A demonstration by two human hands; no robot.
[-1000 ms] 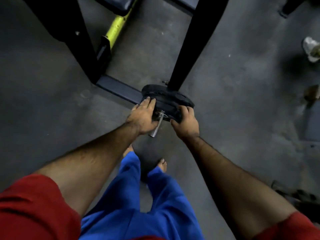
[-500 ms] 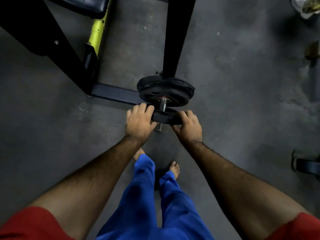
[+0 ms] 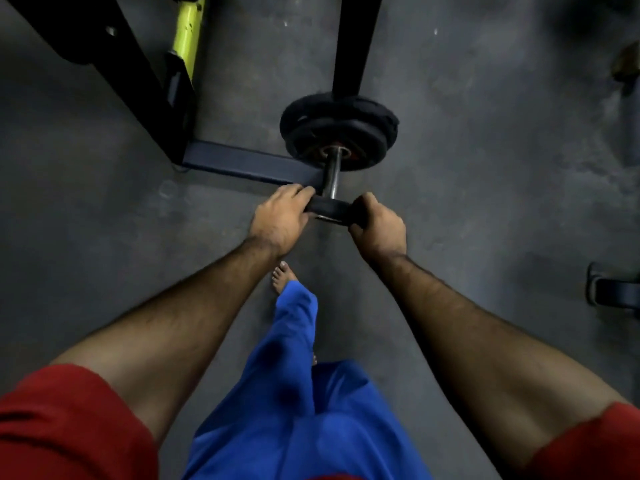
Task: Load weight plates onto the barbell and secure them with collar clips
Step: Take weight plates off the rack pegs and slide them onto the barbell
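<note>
Two plates [image 3: 337, 133] sit on the barbell sleeve [image 3: 333, 174], which runs near-to-far. Both hands, left hand [image 3: 278, 220] and right hand [image 3: 377, 225], clamp one small plate [image 3: 329, 211] at its near end.

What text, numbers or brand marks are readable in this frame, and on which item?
None readable.
Small plate held by the left hand and right hand: no marking visible.
Loaded plates: reddish hub ring, any lettering too blurred.
Yellow frame tube: dark specks only.
</note>
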